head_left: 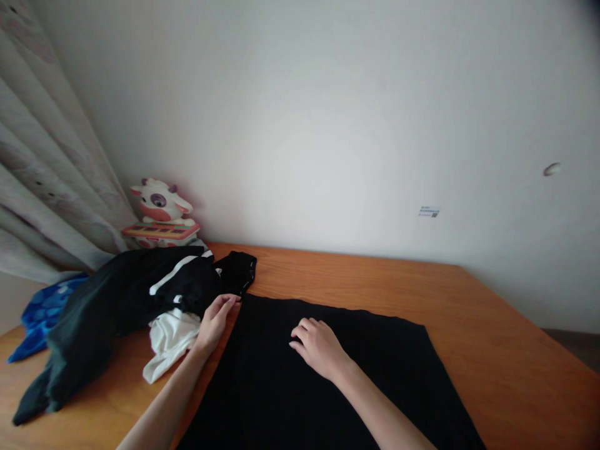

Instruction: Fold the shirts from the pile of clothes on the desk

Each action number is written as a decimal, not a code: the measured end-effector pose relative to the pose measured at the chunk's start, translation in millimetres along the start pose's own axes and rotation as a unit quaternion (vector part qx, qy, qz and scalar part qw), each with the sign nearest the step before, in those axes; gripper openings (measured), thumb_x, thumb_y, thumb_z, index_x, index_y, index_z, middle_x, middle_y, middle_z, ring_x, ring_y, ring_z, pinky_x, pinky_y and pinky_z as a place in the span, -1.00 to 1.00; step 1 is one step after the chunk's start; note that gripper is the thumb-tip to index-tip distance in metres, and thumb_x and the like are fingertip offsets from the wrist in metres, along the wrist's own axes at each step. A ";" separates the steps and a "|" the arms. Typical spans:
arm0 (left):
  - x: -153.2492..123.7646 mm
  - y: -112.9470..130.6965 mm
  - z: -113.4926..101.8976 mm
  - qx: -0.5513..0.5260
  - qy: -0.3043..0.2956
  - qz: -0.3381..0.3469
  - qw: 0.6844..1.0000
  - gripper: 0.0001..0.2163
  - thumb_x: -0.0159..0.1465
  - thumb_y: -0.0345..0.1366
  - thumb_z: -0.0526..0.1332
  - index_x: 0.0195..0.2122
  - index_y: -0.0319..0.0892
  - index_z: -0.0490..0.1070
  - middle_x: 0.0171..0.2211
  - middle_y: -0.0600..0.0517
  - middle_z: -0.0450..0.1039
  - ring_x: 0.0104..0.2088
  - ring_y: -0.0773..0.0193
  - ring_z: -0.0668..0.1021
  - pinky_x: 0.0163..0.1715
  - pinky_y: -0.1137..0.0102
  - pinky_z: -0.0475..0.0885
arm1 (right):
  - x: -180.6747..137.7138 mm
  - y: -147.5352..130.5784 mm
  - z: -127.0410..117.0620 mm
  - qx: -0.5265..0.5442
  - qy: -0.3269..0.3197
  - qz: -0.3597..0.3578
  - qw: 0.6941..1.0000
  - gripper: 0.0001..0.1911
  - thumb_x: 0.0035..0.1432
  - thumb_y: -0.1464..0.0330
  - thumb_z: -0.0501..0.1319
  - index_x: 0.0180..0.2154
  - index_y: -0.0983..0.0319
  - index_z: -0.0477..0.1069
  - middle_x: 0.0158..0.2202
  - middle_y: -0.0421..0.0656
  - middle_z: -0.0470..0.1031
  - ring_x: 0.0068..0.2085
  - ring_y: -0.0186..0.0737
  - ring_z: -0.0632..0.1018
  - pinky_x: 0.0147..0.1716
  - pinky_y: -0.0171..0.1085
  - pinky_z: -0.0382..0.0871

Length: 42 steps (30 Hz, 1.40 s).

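Observation:
A wide piece of black cloth [375,362], perhaps a garment, lies spread flat on the wooden table, its near part running out of the bottom of the view. My left hand [216,319] pinches the far left corner of this cloth between thumb and fingertips. Over the middle of the cloth is my right hand [319,347], palm down, fingers loosely bent and thumb apart, holding nothing. Whether its fingertips touch the fabric I cannot tell.
Left of my left hand lie dark clothes with white stripes [117,294], a white cloth [172,337] and a blue cloth [51,309]. A cow-shaped toy keyboard [162,230] stands behind them by the curtain [42,150]. The wooden table [506,350] meets a white wall [328,125].

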<state>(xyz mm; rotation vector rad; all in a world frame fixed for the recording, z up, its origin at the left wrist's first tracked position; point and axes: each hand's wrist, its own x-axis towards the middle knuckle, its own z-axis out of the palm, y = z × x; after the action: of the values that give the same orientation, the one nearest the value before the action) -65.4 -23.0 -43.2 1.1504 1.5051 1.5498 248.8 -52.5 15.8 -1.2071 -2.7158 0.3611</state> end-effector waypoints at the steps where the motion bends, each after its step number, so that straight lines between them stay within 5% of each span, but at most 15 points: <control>1: -0.5 0.5 0.4 0.002 0.003 0.001 1.000 -0.48 0.07 0.22 0.35 -0.23 -0.16 0.56 -0.21 -0.06 0.63 -0.17 0.07 0.63 -0.10 0.28 0.51 | 5.5 -1.2 3.2 0.002 0.013 0.009 1.000 -0.79 0.38 0.30 0.19 -0.04 0.19 0.54 -0.05 -0.11 0.56 -0.06 -0.14 0.56 -0.06 -0.17 0.43; 11: -10.6 15.1 3.1 -0.006 0.021 0.014 1.000 -0.57 0.10 0.15 0.36 -0.29 -0.15 0.54 -0.40 0.02 0.57 -0.38 0.20 0.56 -0.26 0.34 0.47 | 67.0 6.9 38.7 -0.010 0.141 0.128 0.982 -0.68 0.38 0.24 0.15 0.08 0.23 0.39 0.01 0.06 0.47 0.03 0.04 0.52 -0.05 -0.03 0.45; 22: -5.5 7.4 2.1 -0.025 0.018 0.007 1.000 -0.60 0.13 0.09 0.34 -0.24 -0.16 0.50 -0.40 0.05 0.51 -0.40 0.27 0.49 -0.28 0.38 0.40 | 89.8 35.0 31.2 -0.035 0.087 0.130 0.987 -0.80 0.42 0.27 0.11 -0.18 0.23 0.44 -0.17 -0.06 0.54 -0.15 -0.14 0.59 -0.22 -0.26 0.40; 27: -4.3 7.3 1.0 -0.040 0.016 0.001 0.999 -0.62 0.12 0.06 0.36 -0.26 -0.15 0.50 -0.39 0.05 0.50 -0.39 0.26 0.48 -0.30 0.38 0.40 | 91.6 72.9 23.7 -0.051 0.088 0.204 0.974 -0.75 0.44 0.26 0.05 -0.14 0.25 0.43 -0.10 0.01 0.54 -0.09 -0.12 0.59 -0.20 -0.26 0.37; 32: -0.8 5.7 0.9 -0.039 0.021 -0.003 0.999 -0.65 0.12 0.05 0.36 -0.27 -0.13 0.50 -0.39 0.05 0.49 -0.40 0.25 0.46 -0.32 0.38 0.41 | 67.3 158.1 -4.0 -0.064 0.096 0.345 0.931 -0.71 0.44 0.24 0.04 -0.09 0.25 0.46 -0.07 0.07 0.55 -0.08 -0.07 0.61 -0.18 -0.21 0.39; 37: 1.1 9.9 4.3 -0.053 0.032 -0.016 0.998 -0.62 0.06 0.06 0.40 -0.30 -0.14 0.51 -0.42 0.06 0.49 -0.42 0.27 0.45 -0.35 0.39 0.41 | 6.5 244.9 -51.0 -0.079 0.103 0.520 0.844 -0.66 0.40 0.25 0.06 -0.06 0.36 0.49 -0.12 0.25 0.56 -0.10 0.11 0.63 -0.23 -0.12 0.43; 42: 4.6 10.4 3.1 -0.054 0.038 -0.022 0.998 -0.59 0.01 0.09 0.42 -0.32 -0.14 0.51 -0.43 0.07 0.51 -0.43 0.27 0.47 -0.36 0.40 0.42 | -43.2 250.2 -66.9 -0.100 0.126 0.472 0.867 -0.66 0.40 0.25 0.01 0.01 0.27 0.44 0.04 0.13 0.50 0.01 0.05 0.57 -0.19 -0.15 0.39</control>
<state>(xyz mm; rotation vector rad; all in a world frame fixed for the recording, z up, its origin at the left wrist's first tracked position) -63.2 -18.6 -32.5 1.0021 1.4659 1.6405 470.5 87.9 9.1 -2.3845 -1.7857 -0.0057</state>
